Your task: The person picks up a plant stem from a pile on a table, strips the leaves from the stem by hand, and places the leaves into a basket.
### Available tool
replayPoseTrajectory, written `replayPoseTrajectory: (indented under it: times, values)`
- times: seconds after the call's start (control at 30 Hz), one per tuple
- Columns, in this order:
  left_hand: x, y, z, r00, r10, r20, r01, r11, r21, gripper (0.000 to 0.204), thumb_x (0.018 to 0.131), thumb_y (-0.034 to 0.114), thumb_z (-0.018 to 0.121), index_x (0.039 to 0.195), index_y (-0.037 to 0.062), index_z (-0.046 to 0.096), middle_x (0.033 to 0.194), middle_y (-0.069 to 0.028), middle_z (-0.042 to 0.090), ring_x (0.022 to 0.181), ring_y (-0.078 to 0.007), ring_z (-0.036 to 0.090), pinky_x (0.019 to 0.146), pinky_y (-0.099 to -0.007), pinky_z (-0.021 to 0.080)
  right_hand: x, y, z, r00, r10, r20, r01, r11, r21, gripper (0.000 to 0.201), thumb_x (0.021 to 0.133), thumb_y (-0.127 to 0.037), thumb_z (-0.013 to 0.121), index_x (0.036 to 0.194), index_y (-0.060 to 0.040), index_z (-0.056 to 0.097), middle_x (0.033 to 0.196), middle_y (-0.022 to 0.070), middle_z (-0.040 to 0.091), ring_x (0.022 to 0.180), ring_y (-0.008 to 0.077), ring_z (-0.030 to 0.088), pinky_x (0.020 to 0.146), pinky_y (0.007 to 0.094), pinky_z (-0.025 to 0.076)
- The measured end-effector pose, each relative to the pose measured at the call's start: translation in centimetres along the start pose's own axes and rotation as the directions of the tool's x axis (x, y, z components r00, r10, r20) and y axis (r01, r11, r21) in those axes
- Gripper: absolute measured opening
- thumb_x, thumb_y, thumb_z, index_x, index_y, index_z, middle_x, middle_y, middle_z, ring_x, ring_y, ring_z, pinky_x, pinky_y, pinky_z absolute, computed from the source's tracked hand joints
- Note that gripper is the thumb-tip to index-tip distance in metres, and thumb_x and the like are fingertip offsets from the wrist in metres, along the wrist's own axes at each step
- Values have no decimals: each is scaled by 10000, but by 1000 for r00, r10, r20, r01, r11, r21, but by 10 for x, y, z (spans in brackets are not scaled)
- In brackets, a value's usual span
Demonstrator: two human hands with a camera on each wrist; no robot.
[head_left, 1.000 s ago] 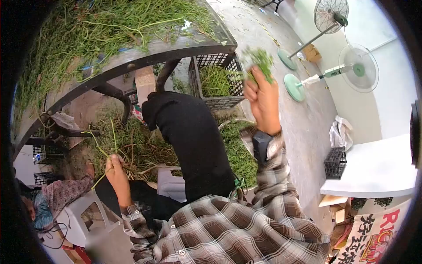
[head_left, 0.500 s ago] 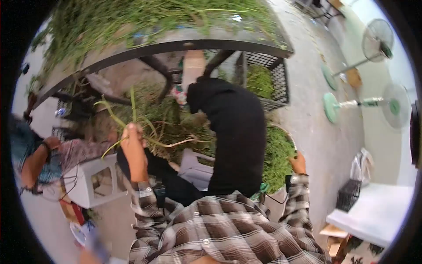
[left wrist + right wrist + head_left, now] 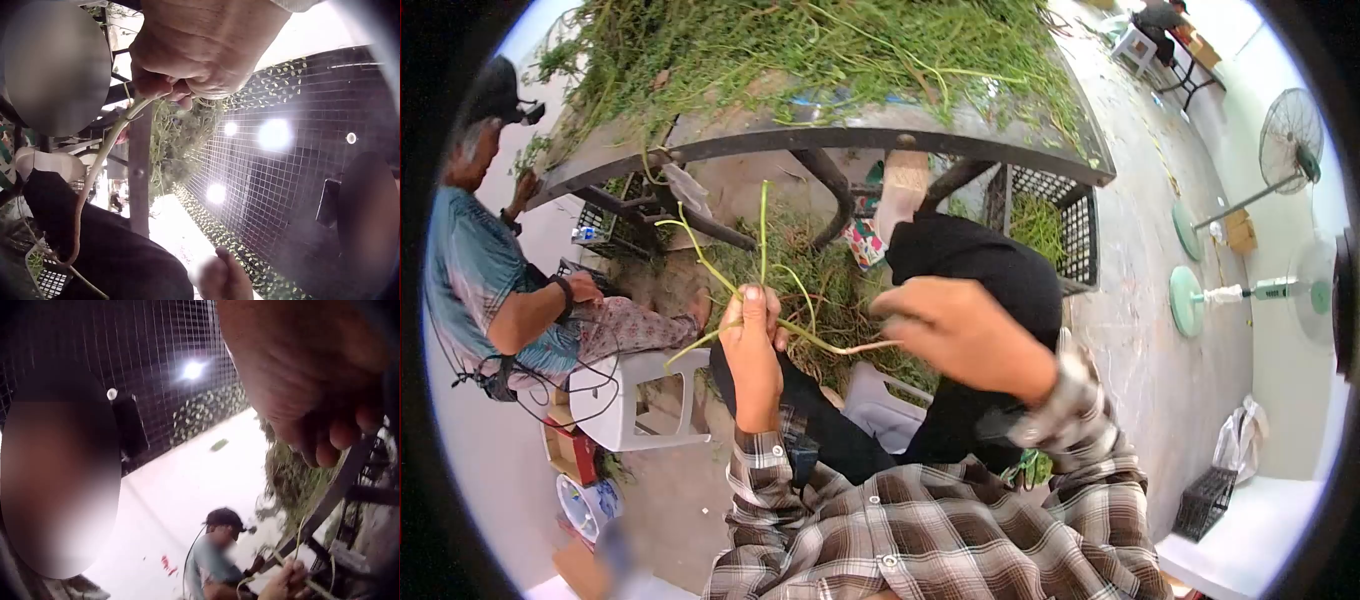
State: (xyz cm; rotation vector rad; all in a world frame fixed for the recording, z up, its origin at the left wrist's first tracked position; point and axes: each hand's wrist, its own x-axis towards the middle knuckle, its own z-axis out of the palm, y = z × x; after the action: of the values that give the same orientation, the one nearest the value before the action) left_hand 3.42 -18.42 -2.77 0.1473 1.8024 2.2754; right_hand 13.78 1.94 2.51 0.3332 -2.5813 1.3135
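The branched green stem (image 3: 763,240) is left of centre in the head view, raised over the lap, with its shoots spreading up and its pale end pointing right. My left hand (image 3: 754,350) grips it at the fork: I pinch it between thumb and fingers, and the hold looks firm. My right hand (image 3: 965,335), at the centre of the frame, is just beside the pale end. It is blurred, so I cannot tell if its fingers grasp anything. I judge the step in hand to be working this one stem between two hands; the next move calls for steady holding by the left and a careful pinch by the right.

Beyond the stem, in the middle, a tangled heap of plants (image 3: 840,270) lies on the floor. Above it, the table (image 3: 850,140) carries a thick spread of greens (image 3: 800,40) along the top of the frame. At the right end, under the table, the black crate (image 3: 1083,240) contains green stems (image 3: 1035,222). At lower right is a smaller dark crate (image 3: 1203,503), and at lower left a red box (image 3: 572,455); what these two contain, I cannot tell.
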Motion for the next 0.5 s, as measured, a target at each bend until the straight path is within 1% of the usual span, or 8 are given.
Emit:
replayPoseTrajectory:
  times: [0.1, 0.2, 0.27, 0.3, 0.37, 0.4, 0.43, 0.5]
  values:
    - [-5, 15, -1, 1000, 21, 2, -21, 1000, -9, 237, 952, 280, 464, 812, 89, 475, 701, 37, 445, 532, -18, 315, 440, -176, 294, 17, 2, 45, 966, 133, 221, -109, 987, -116, 284, 815, -204, 570, 988, 21, 551, 874, 177, 534, 841, 344, 541, 707, 402, 440]
    - [-5, 21, -6, 999, 35, -6, -36, 999, -39, 244, 952, 279, 465, 800, 89, 469, 697, 36, 441, 531, -19, 306, 436, -178, 292, 21, 16, 77, 968, 31, 248, -40, 999, 31, 239, 819, -188, 555, 925, 26, 559, 794, 173, 537, 744, 352, 521, 667, 388, 434]
    - [-2, 14, -13, 999, 32, -4, -32, 995, -99, 225, 933, 272, 505, 866, 58, 504, 730, 16, 486, 543, -25, 356, 434, -182, 313, 26, 18, 83, 912, 180, 368, -260, 949, 179, 220, 821, -184, 549, 821, 36, 544, 704, 192, 552, 643, 328, 542, 611, 391, 436]
    - [-2, 14, -13, 999, 40, -12, -41, 994, -103, 225, 933, 272, 505, 866, 58, 504, 730, 16, 486, 543, -25, 356, 434, -182, 313, 26, 20, 84, 911, 172, 374, -251, 952, 174, 220, 821, -184, 549, 821, 36, 544, 704, 192, 552, 643, 328, 542, 611, 391, 436]
    - [-2, 12, -7, 999, 35, -9, -36, 997, -64, 248, 912, 244, 540, 1011, 18, 523, 847, -28, 549, 570, -40, 430, 451, -190, 366, 26, 25, 82, 923, 269, 276, -352, 879, 321, 169, 826, -142, 536, 810, 25, 556, 625, 129, 534, 568, 221, 470, 582, 334, 412]
    - [-1, 7, -6, 999, 52, 9, -51, 996, -80, 345, 896, 218, 559, 1146, -8, 488, 976, -71, 563, 605, -57, 483, 479, -200, 411, 27, 29, 82, 929, 276, 246, -347, 880, 324, 171, 834, -139, 538, 802, 28, 556, 636, 115, 538, 588, 168, 491, 581, 320, 412]
    - [-1, 5, -3, 998, 65, -3, -65, 998, -22, 367, 889, 204, 567, 1169, -14, 475, 1011, -76, 552, 613, -59, 482, 507, -198, 422, 27, 31, 83, 930, 271, 248, -342, 884, 320, 171, 834, -139, 538, 802, 28, 556, 636, 115, 538, 588, 168, 491, 581, 320, 412]
    - [-2, -1, -6, 997, 9, 71, -14, 998, 69, 381, 879, 199, 581, 1175, -19, 480, 987, -67, 554, 623, -54, 479, 526, -193, 421, 27, 34, 85, 955, 269, 121, -295, 895, 334, 171, 835, -133, 539, 787, 30, 556, 619, 114, 524, 576, 178, 484, 576, 319, 405]
